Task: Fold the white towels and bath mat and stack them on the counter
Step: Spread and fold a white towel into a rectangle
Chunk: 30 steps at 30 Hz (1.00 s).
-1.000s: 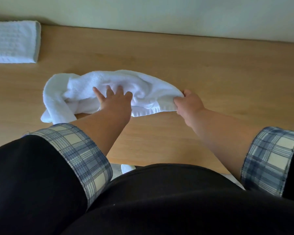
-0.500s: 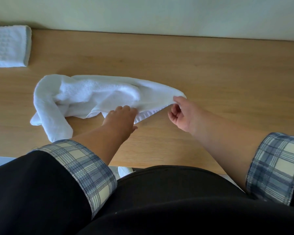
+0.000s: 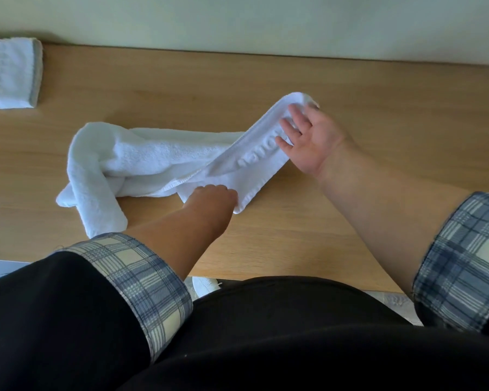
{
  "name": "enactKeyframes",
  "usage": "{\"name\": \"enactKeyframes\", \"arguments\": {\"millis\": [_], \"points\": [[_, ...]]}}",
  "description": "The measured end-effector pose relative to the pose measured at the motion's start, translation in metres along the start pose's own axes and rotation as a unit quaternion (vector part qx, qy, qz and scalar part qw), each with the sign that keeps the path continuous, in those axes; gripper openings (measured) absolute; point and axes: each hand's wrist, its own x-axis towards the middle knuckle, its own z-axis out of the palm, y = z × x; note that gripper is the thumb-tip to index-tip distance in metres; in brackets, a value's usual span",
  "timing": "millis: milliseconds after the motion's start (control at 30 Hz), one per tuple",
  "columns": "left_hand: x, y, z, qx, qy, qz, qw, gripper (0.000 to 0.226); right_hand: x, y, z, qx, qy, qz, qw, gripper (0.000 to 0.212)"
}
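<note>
- Across the wooden tabletop (image 3: pixel 266 80), work is at an early stage by my reading: one piece is folded and one is not.
- White towel (image 3: pixel 158 153): lies mid-tabletop, bunched and twisted at its left, with its banded end drawn out to the right; every fold is yet to be made.
- Folded waffle-weave towel (image 3: pixel 9 74): sits by the wall at far left, the start of the stack.
- Right hand (image 3: pixel 308 136): fingers spread, nearly straight, against the band's far end.
- Left hand (image 3: pixel 212 197): fingers curled, pinching the near hem.
</note>
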Motion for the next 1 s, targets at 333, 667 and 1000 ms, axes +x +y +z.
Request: {"name": "enactKeyframes", "arguments": {"millis": [333, 667, 1000], "points": [[-0.004, 0.007, -0.003, -0.203, 0.035, -0.001, 0.979, 0.024, -0.003, 0.025, -0.021, -0.326, 0.174, 0.005, 0.929, 0.010], [0.029, -0.023, -0.040, -0.089, 0.015, -0.112, 0.990, 0.029, -0.025, 0.093, -0.007, -0.481, 0.065, 0.169, 0.858, 0.016], [-0.009, -0.063, -0.087, -0.283, 0.240, 0.099, 0.923, 0.032, -0.007, 0.063, 0.003, 0.220, 0.082, 0.068, 0.970, 0.089]]}}
